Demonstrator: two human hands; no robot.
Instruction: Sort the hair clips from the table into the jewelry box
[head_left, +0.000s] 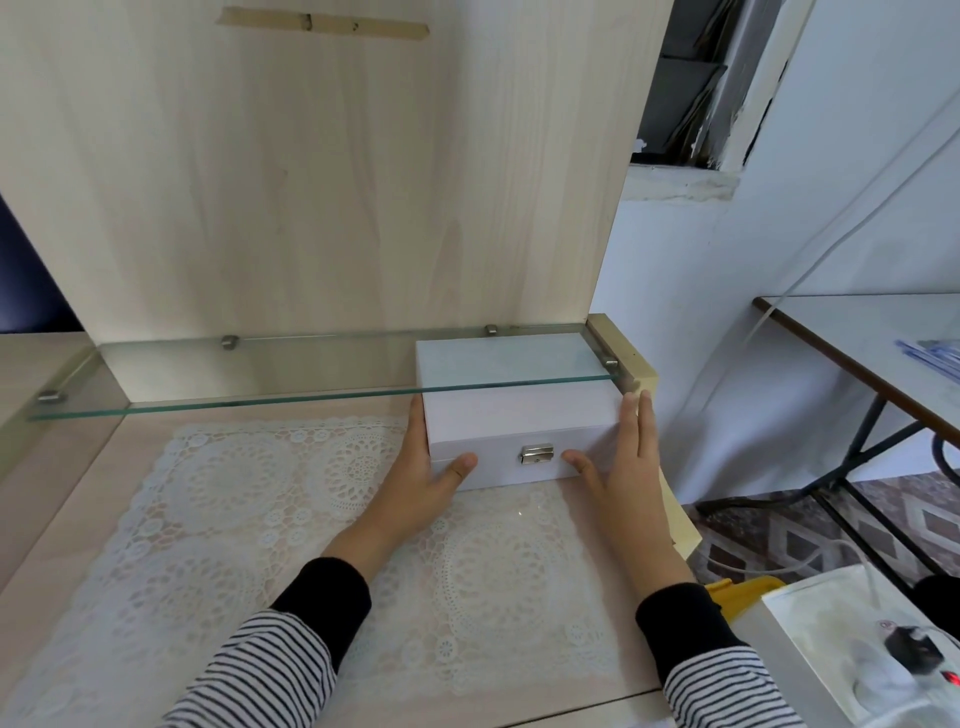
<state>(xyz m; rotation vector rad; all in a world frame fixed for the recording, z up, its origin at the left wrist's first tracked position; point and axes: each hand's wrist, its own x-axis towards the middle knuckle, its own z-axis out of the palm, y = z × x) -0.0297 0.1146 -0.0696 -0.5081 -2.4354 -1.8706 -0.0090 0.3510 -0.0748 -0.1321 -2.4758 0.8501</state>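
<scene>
**Jewelry box held between two flat hands beneath a glass shelf.** The white jewelry box (514, 421) is seen right of centre in the frame, at the upper right corner of the lace mat (234, 519) on the table (78, 493). Its lid is down and its rear half is tucked under the glass shelf (260, 369). The left hand (421, 478) is laid against the box's left wall and the right hand (628, 467) against its right wall. On both hands the fingers are kept straight and the thumbs are pressed on the front face to either side of the clasp (536, 453), so the box is squeezed between flat hands and not gripped by curled fingers. No hair clips can be made out anywhere in the frame. Several risks are judged likely from this position. If the lid were raised here, it would be blocked by the glass above, so the box should first be drawn toward the lower edge of the frame. If the box were lifted during that pull, its top could be knocked against the shelf's front edge. The smooth walls could slip from a purely squeezing hold. The mat could be dragged and bunched by the sliding base. The table's right edge lies just beside the right hand, so a sideways drift could carry the box over it.
</scene>
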